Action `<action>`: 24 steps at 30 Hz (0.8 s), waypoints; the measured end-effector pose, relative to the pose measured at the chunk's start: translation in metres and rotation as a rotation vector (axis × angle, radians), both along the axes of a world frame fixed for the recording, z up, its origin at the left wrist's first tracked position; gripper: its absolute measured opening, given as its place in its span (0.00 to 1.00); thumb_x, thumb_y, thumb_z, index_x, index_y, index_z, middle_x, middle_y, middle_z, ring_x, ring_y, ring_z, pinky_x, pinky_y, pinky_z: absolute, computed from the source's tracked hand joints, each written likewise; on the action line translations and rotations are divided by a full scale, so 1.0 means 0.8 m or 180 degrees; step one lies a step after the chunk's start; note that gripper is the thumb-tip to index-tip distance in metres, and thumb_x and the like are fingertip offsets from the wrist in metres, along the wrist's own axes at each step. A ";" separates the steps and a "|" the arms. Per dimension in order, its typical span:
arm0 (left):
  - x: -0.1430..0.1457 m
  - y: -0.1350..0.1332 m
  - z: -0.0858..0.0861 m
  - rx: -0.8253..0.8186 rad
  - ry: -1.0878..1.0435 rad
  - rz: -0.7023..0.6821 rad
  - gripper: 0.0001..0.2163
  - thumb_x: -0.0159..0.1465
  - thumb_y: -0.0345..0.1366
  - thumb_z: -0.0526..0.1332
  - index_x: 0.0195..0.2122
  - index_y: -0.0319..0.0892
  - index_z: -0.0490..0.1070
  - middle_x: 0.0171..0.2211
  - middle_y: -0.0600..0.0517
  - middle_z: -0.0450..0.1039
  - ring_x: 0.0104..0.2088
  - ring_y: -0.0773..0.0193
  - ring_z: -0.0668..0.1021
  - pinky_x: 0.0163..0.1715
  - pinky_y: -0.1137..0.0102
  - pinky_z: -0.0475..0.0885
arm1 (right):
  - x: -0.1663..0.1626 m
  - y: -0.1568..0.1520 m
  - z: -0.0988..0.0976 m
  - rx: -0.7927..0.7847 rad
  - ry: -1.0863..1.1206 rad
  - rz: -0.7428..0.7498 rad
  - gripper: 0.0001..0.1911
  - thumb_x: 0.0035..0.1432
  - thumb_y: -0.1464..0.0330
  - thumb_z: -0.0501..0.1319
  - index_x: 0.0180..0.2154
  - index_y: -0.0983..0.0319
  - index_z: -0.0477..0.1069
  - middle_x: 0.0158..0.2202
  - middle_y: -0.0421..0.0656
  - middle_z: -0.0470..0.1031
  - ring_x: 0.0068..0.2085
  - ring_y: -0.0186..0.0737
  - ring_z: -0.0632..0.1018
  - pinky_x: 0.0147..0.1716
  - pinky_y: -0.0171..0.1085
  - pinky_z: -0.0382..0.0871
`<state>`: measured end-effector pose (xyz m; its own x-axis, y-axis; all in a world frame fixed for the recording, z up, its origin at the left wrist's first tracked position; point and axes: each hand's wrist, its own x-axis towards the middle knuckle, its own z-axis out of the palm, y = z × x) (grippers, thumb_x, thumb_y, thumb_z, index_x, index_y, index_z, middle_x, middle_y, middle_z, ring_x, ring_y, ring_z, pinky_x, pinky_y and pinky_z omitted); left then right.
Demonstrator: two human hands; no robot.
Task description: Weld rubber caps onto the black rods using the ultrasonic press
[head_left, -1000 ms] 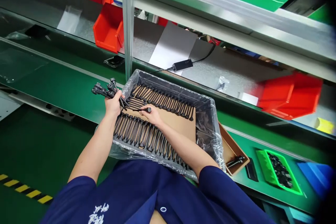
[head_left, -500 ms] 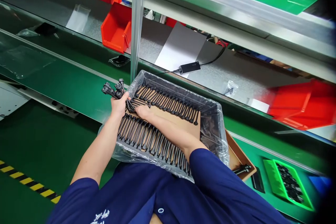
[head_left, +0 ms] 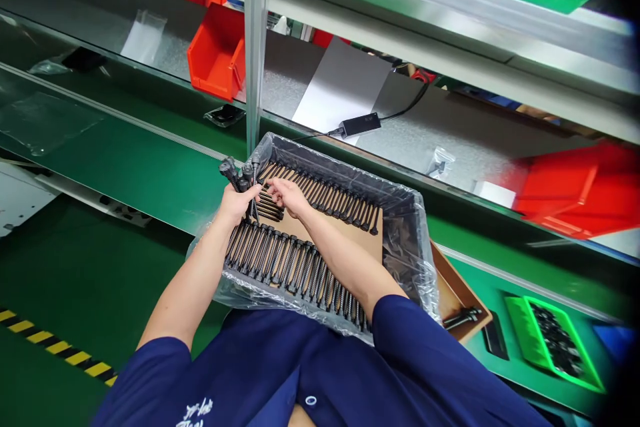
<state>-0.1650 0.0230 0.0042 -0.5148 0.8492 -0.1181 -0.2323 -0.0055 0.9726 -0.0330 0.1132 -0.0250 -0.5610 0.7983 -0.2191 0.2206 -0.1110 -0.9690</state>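
My left hand point(head_left: 236, 203) is closed around a bunch of black rod-like parts with thick heads point(head_left: 240, 173). The heads stick up above the fist, and thin shafts show below it. Just to the right, my right hand point(head_left: 289, 196) hovers with its fingers apart and slightly bent, and I see nothing in them. Both hands are over the left end of a plastic-lined box point(head_left: 425, 247). Inside it, similar black parts lie side by side in a back row point(head_left: 330, 197) and a front row point(head_left: 295, 267) on brown cardboard point(head_left: 345, 233). Several more lie crosswise beneath my hands.
A metal post point(head_left: 254, 47) rises behind the box's left corner. On the shelf behind are red bins point(head_left: 217, 53), a white sheet point(head_left: 340, 87) and a black adapter with a cable point(head_left: 361, 125). At right are a brown tray point(head_left: 457, 293) and a green bin point(head_left: 555, 340) of small dark parts.
My right hand has lifted off the parts at the box's left end, its fingers spreading. My left hand, still holding the bunch, has shifted slightly right, and the bunch stands more upright.
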 end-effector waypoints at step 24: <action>-0.001 0.004 -0.002 -0.0071 -0.0275 0.0733 0.14 0.41 0.32 0.69 0.31 0.38 0.74 0.22 0.54 0.72 0.22 0.66 0.75 0.24 0.72 0.68 | 0.030 -0.066 -0.074 0.0458 -0.0697 -0.0583 0.07 0.53 0.67 0.61 0.34 0.60 0.64 0.33 0.40 0.73 0.37 0.38 0.76 0.42 0.39 0.71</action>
